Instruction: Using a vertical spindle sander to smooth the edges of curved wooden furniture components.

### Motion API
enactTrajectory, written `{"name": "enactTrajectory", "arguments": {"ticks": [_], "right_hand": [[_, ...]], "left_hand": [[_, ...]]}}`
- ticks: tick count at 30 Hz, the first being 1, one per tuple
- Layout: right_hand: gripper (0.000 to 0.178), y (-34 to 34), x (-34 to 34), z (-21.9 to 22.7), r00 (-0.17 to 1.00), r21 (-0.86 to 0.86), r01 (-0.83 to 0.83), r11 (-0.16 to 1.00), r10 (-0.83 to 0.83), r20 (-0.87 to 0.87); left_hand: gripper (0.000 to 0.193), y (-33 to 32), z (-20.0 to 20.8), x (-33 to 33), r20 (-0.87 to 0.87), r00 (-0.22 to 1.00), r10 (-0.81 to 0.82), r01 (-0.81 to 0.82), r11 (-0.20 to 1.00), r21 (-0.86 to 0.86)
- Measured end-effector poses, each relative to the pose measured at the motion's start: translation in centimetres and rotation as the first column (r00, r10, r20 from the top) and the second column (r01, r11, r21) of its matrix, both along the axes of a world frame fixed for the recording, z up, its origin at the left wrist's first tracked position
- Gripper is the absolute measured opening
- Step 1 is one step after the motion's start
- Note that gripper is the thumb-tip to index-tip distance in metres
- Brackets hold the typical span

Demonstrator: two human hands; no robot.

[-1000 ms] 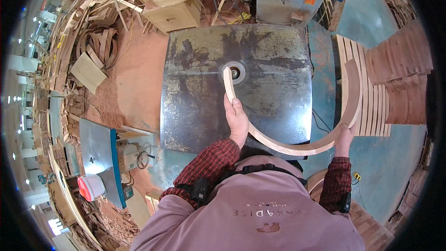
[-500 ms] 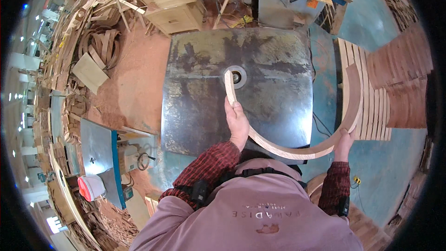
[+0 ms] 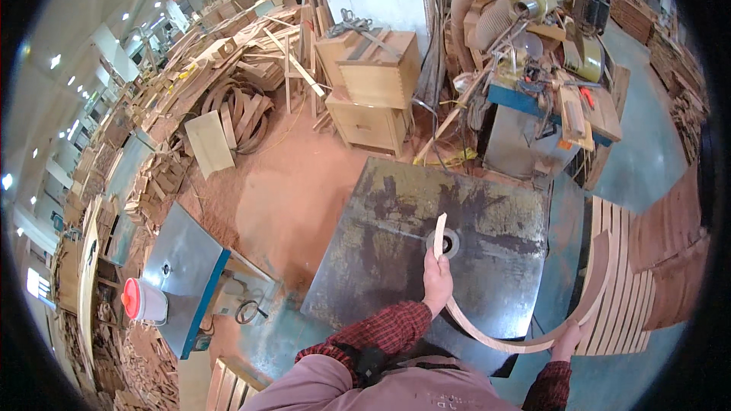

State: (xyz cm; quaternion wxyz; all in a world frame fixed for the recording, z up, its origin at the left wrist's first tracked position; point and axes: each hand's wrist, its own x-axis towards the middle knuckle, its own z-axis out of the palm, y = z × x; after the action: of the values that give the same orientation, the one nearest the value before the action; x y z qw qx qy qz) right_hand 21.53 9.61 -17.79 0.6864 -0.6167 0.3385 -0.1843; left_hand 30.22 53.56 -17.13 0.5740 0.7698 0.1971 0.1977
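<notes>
A curved wooden strip (image 3: 499, 345), bent into a wide half-ring, spans between my two hands. My left hand (image 3: 436, 283) is closed around it near its left end, which stands by the round opening (image 3: 448, 243) in the metal machine table (image 3: 388, 236). At the lower bend, past the table's right edge, my right hand (image 3: 567, 340) grips the same strip. The strip's far right arm rises beside a stack of pale wooden slats. Fingers on the strip's far side are partly hidden.
Pale slats (image 3: 640, 312) and reddish-brown boards (image 3: 664, 232) lie to the right. Stacked wooden drawers (image 3: 373, 125) stand beyond the table. A cluttered workbench (image 3: 525, 144) is at the far right. Leftward, a second metal-topped machine (image 3: 185, 259) carries a white bucket with a red lid (image 3: 145, 301).
The view has tilted up and swung left, so the table appears lower and farther right. Both hands keep hold of the curved strip, its left end still by the opening.
</notes>
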Motion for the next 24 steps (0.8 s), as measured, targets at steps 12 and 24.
{"name": "enactTrajectory", "arguments": {"ticks": [12, 24], "right_hand": [[0.08, 0.8, 2.1, -2.1, 0.995, -0.107, 0.09, 0.99, -0.093, -0.022], [0.071, 5.0, 6.8, -1.1, 0.998, -0.135, 0.066, 0.989, -0.064, 0.016]], "left_hand": [[0.044, 1.3, 0.3, 5.0, -0.006, 1.0, -0.003, 0.003, 0.999, -0.042], [0.047, 4.1, -1.3, 10.8, 0.069, 0.997, -0.019, 0.016, 0.999, 0.043]]}}
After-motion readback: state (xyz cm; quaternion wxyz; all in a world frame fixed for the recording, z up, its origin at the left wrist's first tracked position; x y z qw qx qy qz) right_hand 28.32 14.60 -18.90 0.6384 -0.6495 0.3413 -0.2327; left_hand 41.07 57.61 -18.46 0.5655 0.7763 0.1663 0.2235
